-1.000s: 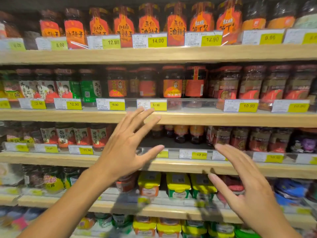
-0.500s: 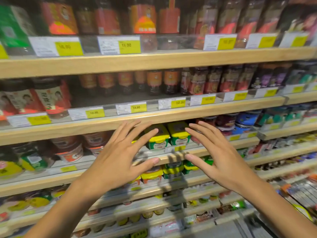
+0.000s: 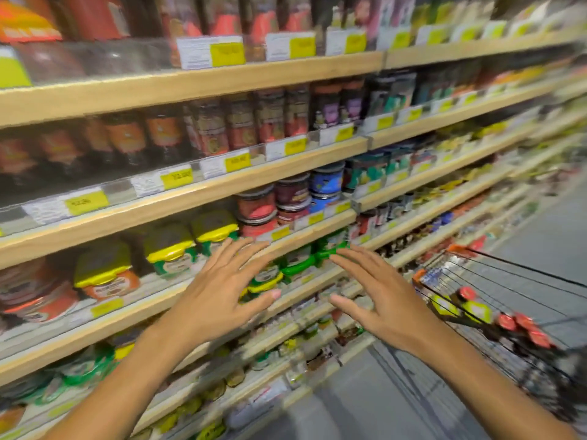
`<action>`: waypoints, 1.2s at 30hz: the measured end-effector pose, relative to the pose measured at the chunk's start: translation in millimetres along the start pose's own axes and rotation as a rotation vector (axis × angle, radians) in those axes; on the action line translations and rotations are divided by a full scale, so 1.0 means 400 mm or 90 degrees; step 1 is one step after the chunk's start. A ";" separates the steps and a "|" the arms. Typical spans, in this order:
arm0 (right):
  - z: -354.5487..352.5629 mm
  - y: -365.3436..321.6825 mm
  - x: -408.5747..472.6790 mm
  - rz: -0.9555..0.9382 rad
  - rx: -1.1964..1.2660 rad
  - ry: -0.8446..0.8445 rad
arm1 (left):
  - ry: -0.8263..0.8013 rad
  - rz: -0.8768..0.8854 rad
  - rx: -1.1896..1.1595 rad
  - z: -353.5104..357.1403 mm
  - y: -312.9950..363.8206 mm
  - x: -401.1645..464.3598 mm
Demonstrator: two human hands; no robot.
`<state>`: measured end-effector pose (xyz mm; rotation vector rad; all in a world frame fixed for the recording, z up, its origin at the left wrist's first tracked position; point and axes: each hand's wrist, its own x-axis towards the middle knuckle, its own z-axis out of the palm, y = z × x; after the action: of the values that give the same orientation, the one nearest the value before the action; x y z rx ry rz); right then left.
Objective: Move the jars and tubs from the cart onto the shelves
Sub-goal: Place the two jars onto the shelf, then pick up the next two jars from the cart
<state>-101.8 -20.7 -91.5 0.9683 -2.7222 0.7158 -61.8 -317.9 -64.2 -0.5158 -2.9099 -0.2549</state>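
Observation:
My left hand [image 3: 219,290] and my right hand [image 3: 378,300] hover side by side in front of the wooden shelves [image 3: 197,81], fingers spread, holding nothing. A wire cart [image 3: 495,274] stands at the lower right on the floor. Inside it are red-capped jars [image 3: 521,325] and a yellow-lidded tub [image 3: 476,309]. Yellow-lidded tubs [image 3: 168,246] sit on the shelf just behind my left hand. Red and blue round tubs [image 3: 292,195] stand stacked further right on that shelf. The view is motion-blurred.
Dark sauce jars [image 3: 222,128] fill the upper shelves behind clear rails with yellow price tags [image 3: 236,161]. Green-lidded tubs [image 3: 298,265] sit one shelf lower, between my hands. The shelving runs away to the right beside a grey aisle floor [image 3: 540,223].
The view has swung down and to the right, bringing the cart into sight. Both hands have stayed open and have dropped from the jar shelves to the level of the tub shelves.

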 end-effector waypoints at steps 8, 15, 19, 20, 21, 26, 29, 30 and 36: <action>-0.122 0.346 -0.257 0.175 -0.007 0.037 | -0.063 0.110 -0.036 0.175 0.332 0.280; -0.193 0.568 -0.488 0.322 -0.020 0.052 | -0.121 0.228 -0.093 0.346 0.623 0.463; -0.225 0.639 -0.583 0.399 -0.034 0.084 | -0.153 0.278 -0.117 0.434 0.728 0.564; -0.230 0.658 -0.602 0.418 -0.036 0.089 | -0.160 0.295 -0.123 0.454 0.752 0.592; -0.234 0.676 -0.619 0.439 -0.036 0.092 | -0.168 0.311 -0.131 0.475 0.773 0.621; -0.240 0.782 -0.670 0.523 -0.055 0.102 | -0.217 0.369 -0.176 0.596 0.853 0.768; -0.248 0.859 -0.659 0.570 -0.065 0.098 | -0.231 0.392 -0.199 0.670 0.871 0.865; -0.249 0.886 -0.649 0.586 -0.065 0.099 | -0.236 0.396 -0.203 0.692 0.873 0.901; -0.241 1.039 -0.590 0.683 -0.039 0.106 | -0.297 0.433 -0.205 0.790 0.883 1.095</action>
<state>-181.3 437.2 -238.8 -0.6456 -2.9164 0.7588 -386.5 213.1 -234.4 -1.7677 -2.8784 -0.5578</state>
